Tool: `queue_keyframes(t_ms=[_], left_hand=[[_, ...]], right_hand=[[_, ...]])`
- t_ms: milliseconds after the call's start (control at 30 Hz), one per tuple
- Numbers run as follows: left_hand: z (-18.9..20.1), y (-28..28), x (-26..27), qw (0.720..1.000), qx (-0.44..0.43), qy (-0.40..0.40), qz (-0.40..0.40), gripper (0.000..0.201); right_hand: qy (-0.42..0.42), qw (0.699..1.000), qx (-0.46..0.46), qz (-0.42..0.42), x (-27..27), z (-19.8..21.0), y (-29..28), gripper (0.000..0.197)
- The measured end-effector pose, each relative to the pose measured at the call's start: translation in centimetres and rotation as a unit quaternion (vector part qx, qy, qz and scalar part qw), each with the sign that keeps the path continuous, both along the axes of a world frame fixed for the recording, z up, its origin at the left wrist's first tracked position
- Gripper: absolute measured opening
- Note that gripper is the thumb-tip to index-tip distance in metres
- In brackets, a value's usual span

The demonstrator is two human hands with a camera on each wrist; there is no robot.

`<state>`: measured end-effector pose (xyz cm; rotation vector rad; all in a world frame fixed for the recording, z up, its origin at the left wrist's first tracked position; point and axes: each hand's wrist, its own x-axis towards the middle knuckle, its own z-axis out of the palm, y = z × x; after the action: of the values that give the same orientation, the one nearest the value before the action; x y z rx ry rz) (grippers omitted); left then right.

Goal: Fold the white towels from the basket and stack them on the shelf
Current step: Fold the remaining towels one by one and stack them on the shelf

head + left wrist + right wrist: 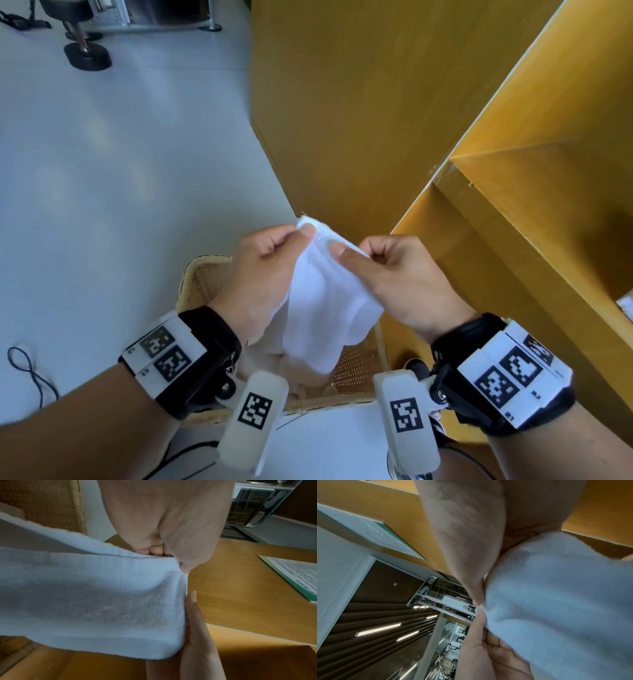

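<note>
Hands, head view: left hand (263, 270) and right hand (397, 274) are both pinching the top edge of a soft white terry towel (325, 301), thumbs on the near face, holding it up in the air.
Towel, head view: it is hanging loose and rumpled from the two pinches, directly over the woven tan wicker basket (205, 284), where more pale cloth is lying bunched.
Shelf, head view: the yellow-brown wooden shelf unit (513, 212) is standing just beside the basket, to the right; no folded stack is showing on the parts in view.
Left wrist view: the left hand's thumb (185, 566) is pressing the towel's hemmed edge against curled fingers, and a printed green-edged sheet of paper (295, 574) is lying on the wooden surface beyond.
Right wrist view: the right hand (471, 547) is gripping a fold of towel, though blur is hiding the exact finger placing.
Step in hand: judging from this, the person is finding the corners, so folding is only starting.
Next move: likely sliding the pinches apart to the corners, pulling the edge taut, then bringing the halves together evenly.
</note>
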<state>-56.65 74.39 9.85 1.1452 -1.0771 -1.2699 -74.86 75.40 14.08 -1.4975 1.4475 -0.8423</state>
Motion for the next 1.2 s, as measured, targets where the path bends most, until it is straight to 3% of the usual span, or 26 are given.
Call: queue_keyframes(t_ms=[233, 600, 733, 800, 900, 1033, 1200], left_hand=[[0.0, -1.0, 1.2, 0.995, 0.032, 0.023, 0.088, 0.055], [-3.1, -2.5, 4.5, 0.987, 0.067, 0.008, 0.143, 0.060], [-4.0, -2.8, 5.8, 0.981, 0.084, 0.036, 0.173, 0.046], [-4.1, -2.9, 6.3, 0.978, 0.092, 0.045, 0.180, 0.040], [-4.4, -2.8, 6.9, 0.975, 0.111, 0.050, 0.187, 0.053], [-4.5, -2.9, 7.5, 0.972, 0.120, 0.042, 0.199, 0.054], [-4.1, -3.0, 7.3, 0.973, 0.120, 0.045, 0.193, 0.038]], right_hand=[[0.007, 0.995, 0.053, 0.088, -1.7, 0.9, 0.4, 0.064], [0.017, 0.998, -0.006, 0.055, -5.4, 0.4, 0.7, 0.057], [0.043, 0.998, -0.001, 0.050, -7.0, 0.0, 1.0, 0.059], [0.066, 0.997, -0.003, 0.040, -7.9, -0.3, 1.1, 0.060], [0.130, 0.991, -0.025, 0.023, -9.3, -0.8, 1.3, 0.064], [0.203, 0.977, -0.068, -0.020, -11.1, -1.2, 1.5, 0.062], [0.265, 0.960, -0.085, -0.041, -12.0, -0.4, 1.9, 0.071]])
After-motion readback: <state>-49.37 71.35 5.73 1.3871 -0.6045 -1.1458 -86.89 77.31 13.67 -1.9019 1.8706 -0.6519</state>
